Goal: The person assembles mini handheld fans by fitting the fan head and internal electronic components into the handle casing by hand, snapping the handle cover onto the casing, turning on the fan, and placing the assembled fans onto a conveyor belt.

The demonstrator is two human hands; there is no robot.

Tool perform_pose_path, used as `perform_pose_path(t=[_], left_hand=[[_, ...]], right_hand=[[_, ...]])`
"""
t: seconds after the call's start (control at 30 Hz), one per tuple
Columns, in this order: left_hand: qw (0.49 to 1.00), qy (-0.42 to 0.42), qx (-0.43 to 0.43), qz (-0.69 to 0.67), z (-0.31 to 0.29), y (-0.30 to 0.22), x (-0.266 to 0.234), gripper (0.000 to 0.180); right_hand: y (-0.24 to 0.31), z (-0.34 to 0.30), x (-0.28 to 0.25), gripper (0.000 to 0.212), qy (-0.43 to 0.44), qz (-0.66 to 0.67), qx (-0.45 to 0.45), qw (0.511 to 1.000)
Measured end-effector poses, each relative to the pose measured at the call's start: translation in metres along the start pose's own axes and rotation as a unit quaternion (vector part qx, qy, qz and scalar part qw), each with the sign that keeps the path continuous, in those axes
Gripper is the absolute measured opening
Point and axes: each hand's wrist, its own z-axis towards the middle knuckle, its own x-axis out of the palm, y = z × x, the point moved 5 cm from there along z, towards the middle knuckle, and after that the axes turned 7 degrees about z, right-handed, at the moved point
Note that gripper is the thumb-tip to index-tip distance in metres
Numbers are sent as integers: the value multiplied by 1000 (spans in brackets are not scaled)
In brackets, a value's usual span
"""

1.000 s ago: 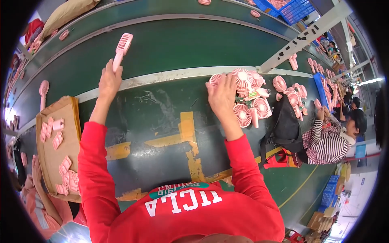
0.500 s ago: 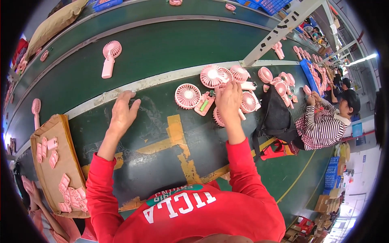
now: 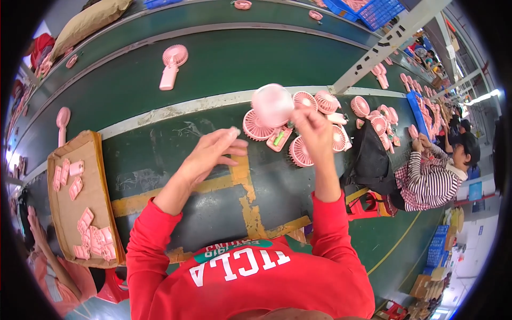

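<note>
My right hand (image 3: 317,133) is closed on a pink handheld fan (image 3: 272,104), whose round head is blurred and raised over the pile. Its handle is mostly hidden by my fingers. To the left, my left hand (image 3: 208,154) holds nothing, its fingers apart and pointing toward that fan. Below the raised fan lies another pink fan head (image 3: 257,127), beside an opened pink handle (image 3: 278,140) with a bright green part inside. More pink fans (image 3: 301,152) lie close around my right hand.
A cardboard tray (image 3: 98,186) with small pink plastic pieces stands at the left. A black bag (image 3: 370,154) sits right of the pile. Beyond the pale rail (image 3: 186,108), a fan (image 3: 170,66) lies on the green belt. A co-worker in stripes (image 3: 429,181) sits at right.
My right hand has picked up a fan from the pile and raised it. My left hand has moved right and nearer to it. The whole view has shifted slightly.
</note>
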Motion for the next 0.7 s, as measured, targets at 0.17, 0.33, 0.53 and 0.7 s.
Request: perform_pose_path(t=[0.17,0.33,0.53,0.7], left_hand=[[938,18,16,-346,-21,9,-6,56],[909,-93,-38,-405,-65,88,-37,40],[889,-257,-39,-377,-112,109,-63,46],[896,-331,-18,-294,-119,100,-70,52]], right_hand=[[23,-72,93,12,149,-157,-250,944],[5,-126,145,23,262,-122,-233,928],[-31,-112,137,50,352,-206,-33,912],[-27,-131,150,55,412,-248,-46,875]])
